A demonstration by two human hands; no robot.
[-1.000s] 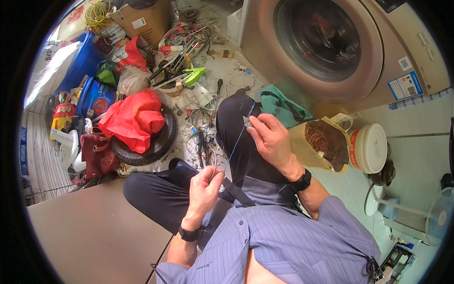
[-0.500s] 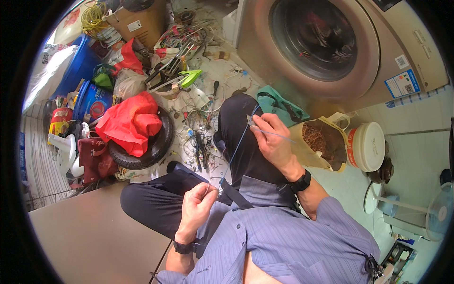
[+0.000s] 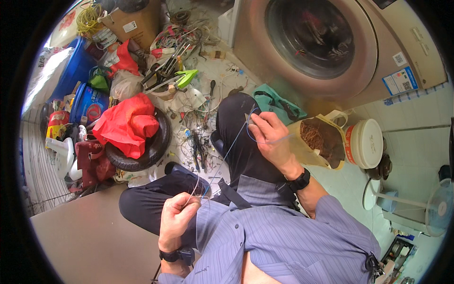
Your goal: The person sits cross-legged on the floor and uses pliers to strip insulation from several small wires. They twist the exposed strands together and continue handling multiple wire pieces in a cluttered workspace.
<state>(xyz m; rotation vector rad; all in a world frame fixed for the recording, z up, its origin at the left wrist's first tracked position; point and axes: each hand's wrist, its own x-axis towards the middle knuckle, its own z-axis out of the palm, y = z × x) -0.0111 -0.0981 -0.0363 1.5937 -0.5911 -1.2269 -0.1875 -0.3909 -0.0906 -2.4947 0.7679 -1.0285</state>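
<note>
A thin blue wire [image 3: 225, 154] runs between my hands, across the gap in front of my bent legs. My right hand [image 3: 273, 142], above the right knee, pinches its far part, where it curls into a small loop by the fingertips. Lower and to the left, my left hand [image 3: 177, 218] is closed on the wire's near part. A pale strand [image 3: 194, 185] also rises from the fingers of that hand, and a short end sticks out beside it. Whether the pale strand and the blue wire are joined is hidden by the fingers.
Pliers-like tools [image 3: 197, 151] and wire scraps lie on the floor ahead. A red bag [image 3: 127, 124] rests on a black tyre [image 3: 163, 142] at left. On the right stand a bag of copper-coloured strands [image 3: 312, 137] and a white bucket [image 3: 369, 143], near a washing machine [image 3: 255, 52].
My left hand has moved left and slightly down, widening the span of wire between the hands. My right hand stays nearly in place, while the wire by its fingers now bends into a loop.
</note>
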